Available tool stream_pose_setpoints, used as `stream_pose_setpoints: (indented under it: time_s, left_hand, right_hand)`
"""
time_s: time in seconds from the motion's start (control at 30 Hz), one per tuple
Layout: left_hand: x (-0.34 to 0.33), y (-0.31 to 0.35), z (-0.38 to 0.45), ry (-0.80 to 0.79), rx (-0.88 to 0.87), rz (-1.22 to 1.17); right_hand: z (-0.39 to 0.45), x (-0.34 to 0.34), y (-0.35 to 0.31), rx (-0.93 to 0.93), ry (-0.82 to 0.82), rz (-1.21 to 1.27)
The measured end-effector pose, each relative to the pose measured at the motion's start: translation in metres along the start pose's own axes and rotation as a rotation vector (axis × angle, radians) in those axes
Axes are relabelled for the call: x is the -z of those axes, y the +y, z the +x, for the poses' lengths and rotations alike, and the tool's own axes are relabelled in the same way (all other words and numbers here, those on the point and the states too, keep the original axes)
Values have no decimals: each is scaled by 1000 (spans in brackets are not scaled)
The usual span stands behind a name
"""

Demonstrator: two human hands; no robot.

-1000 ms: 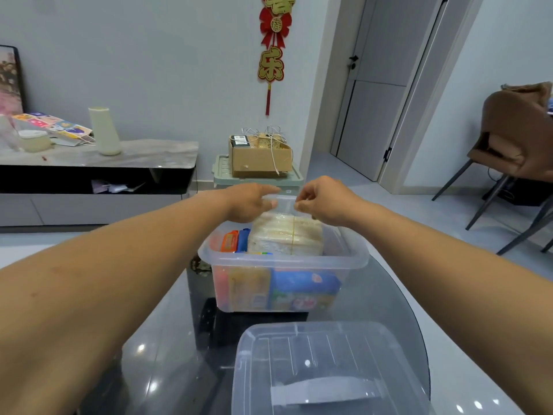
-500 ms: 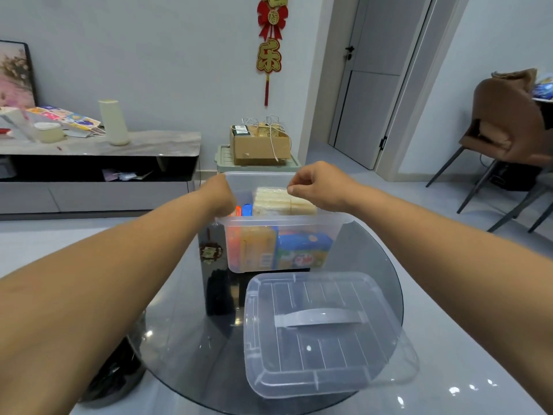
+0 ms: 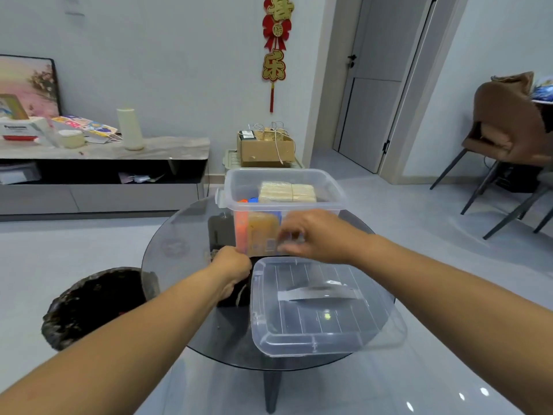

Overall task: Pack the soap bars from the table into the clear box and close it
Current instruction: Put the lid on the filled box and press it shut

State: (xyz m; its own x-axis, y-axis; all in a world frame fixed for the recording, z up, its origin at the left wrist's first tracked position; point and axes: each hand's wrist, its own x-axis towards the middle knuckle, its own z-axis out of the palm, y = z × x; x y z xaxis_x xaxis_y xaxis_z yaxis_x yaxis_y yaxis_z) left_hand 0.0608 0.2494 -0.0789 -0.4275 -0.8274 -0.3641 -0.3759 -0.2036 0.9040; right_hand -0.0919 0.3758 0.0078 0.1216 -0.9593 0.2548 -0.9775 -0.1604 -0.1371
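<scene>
I'm looking at a clear box (image 3: pixel 329 187) of smooth, see-through plastic, faintly frosted at its rim, with soap bars (image 3: pixel 287 192) in glossy film wrap showing pale and ribbed inside. Its lid (image 3: pixel 317 313) is the same clear plastic, ridged on top and catching a small glint. The surface (image 3: pixel 176 247) is showing as dark smoked glass, glossy and mirror-like. The floor (image 3: pixel 449 235) is shining like polished tile.

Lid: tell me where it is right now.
In the head view, the lid lies flat on the glass table, just in front of the open box, nearest the viewer, between both hands.
</scene>
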Motion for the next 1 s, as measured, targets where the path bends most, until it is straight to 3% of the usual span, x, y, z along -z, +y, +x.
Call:
stream_pose_setpoints:
  time_s: [0.13, 0.27, 0.5, 0.83, 1.0]
  left_hand:
    - [-1, 4, -24, -11, -33, -31]
    - [-2, 7, -31, -73, -60, -10]
    - [8, 14, -44, -113, -94, 75]
    - [73, 102, -64, 12, -359, 83]
    - [80, 130, -55, -20, -359, -24]
  right_hand:
    - [-18, -20, 3, -322, -474, 117]
    - [-27, -30, 1, -407, -629, 98]
    - [-33, -21, -17, -365, -579, 44]
    - [20, 111, -68, -315, -426, 133]
    - [49, 136, -61, -323, -374, 70]
